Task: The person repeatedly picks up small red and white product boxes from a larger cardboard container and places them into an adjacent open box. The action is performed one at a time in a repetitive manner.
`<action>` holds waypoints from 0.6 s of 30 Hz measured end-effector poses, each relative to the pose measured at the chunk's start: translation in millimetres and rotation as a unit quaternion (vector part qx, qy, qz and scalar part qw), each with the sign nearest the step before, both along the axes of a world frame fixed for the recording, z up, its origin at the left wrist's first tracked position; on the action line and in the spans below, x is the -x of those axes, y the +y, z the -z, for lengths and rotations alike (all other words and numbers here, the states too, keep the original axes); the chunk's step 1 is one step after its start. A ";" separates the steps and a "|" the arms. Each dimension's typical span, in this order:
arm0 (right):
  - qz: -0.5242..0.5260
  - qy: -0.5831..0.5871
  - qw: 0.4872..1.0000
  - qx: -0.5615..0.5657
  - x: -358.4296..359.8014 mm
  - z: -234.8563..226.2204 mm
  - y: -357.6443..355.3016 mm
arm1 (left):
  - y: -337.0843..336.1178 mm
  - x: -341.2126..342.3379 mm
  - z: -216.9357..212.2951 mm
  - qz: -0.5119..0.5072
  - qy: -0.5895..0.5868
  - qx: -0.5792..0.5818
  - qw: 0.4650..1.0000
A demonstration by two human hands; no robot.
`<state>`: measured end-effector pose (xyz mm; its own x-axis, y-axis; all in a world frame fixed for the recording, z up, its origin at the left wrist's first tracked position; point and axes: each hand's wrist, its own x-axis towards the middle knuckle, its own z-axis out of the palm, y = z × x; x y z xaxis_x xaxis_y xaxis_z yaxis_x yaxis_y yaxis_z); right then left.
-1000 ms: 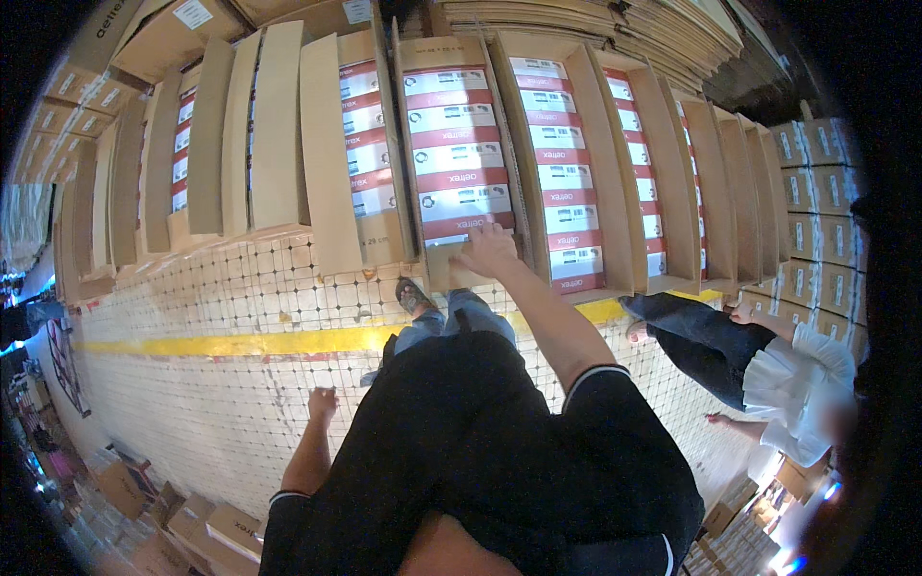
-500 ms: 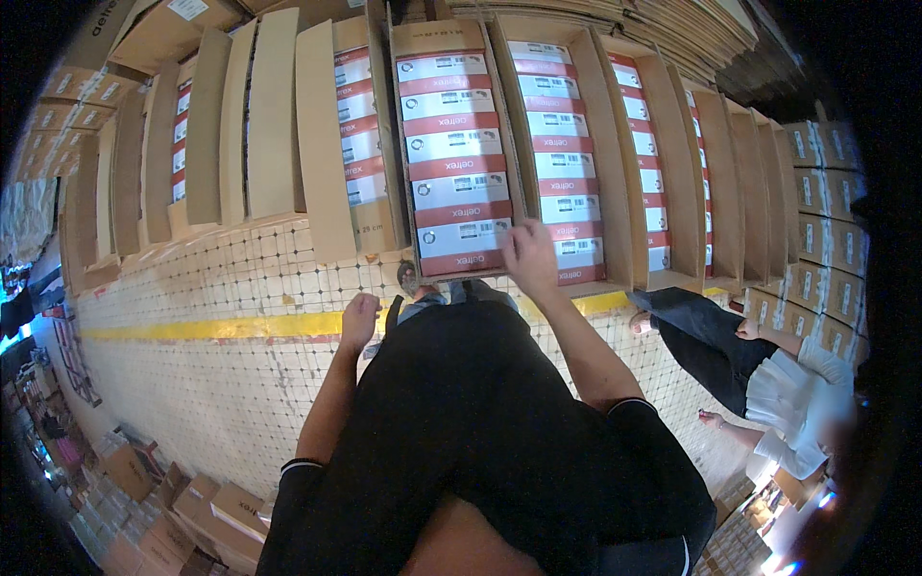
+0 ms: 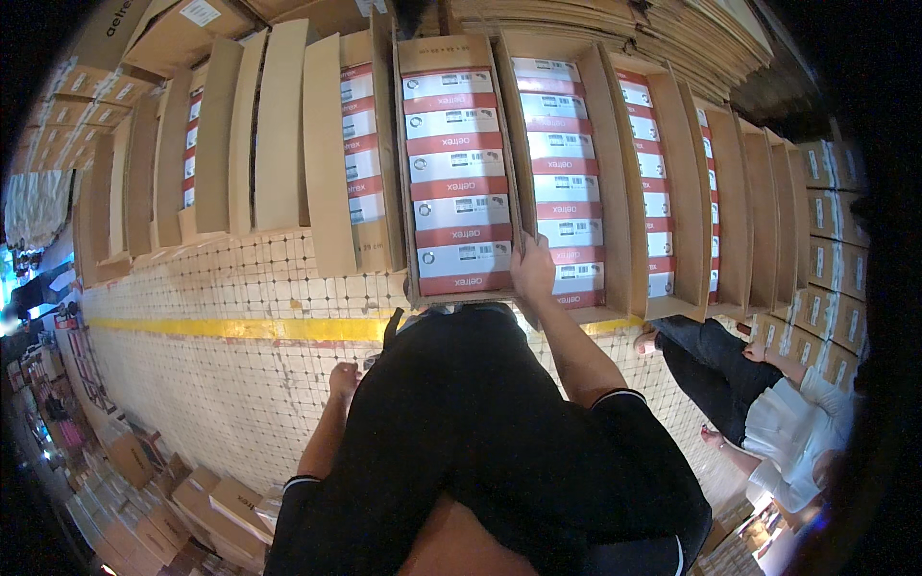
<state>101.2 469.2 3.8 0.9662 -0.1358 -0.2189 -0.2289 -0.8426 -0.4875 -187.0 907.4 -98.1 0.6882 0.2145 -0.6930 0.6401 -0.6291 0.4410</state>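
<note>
An open cardboard carton (image 3: 448, 50) stands right in front of me, holding a row of red-and-white boxes (image 3: 461, 208). My right hand (image 3: 534, 269) is closed over the carton's right side flap (image 3: 516, 182), near its front corner and beside the last box. To the right stands another open carton with a row of similar red-and-white boxes (image 3: 567, 188). My left hand (image 3: 346, 377) hangs low by my left side, away from the cartons. Its fingers look curled in, with nothing visible in them.
More open cartons with raised flaps (image 3: 329, 154) line up left and right. Stacked closed cartons (image 3: 826, 245) stand at the far right, near a person in a white top (image 3: 792, 413). Flattened cardboard (image 3: 663, 38) is piled behind. A yellow line (image 3: 240, 329) crosses the tiled floor.
My right hand has come down from above the boxes onto the carton's right flap and closed on it. My left hand has dropped lower and slightly left. The cartons sit slightly lower in view.
</note>
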 end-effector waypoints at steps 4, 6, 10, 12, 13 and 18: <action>0.004 0.015 1.000 -0.013 -1.8 -0.9 -0.1 | -18.1 1.8 -1.3 -0.141 0.078 -0.006 0.987; -0.001 0.017 1.000 -0.018 -2.9 -2.4 -1.0 | -33.1 -15.4 -11.3 -0.157 0.046 -0.011 0.987; -0.051 -0.019 0.998 0.045 -10.3 -16.4 3.5 | -60.4 -62.3 -44.3 -0.255 -0.005 0.074 0.964; -0.064 -0.121 0.990 -0.020 -25.3 -25.6 11.8 | -67.6 -86.0 -57.5 -0.330 -0.017 0.117 0.937; -0.068 -0.144 0.986 -0.044 -37.6 -28.6 18.8 | -71.3 -93.3 -63.4 -0.329 -0.036 0.111 0.937; -0.043 -0.026 0.935 -0.350 -155.6 -5.7 59.2 | -84.9 -83.0 -78.4 -0.385 -0.061 0.108 0.915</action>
<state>256.9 528.5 9.6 0.9788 0.1014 -0.1781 -0.1362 -0.3271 -0.9351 -104.0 822.6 -19.7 0.4661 0.5351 -0.7046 0.7943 0.0977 0.5996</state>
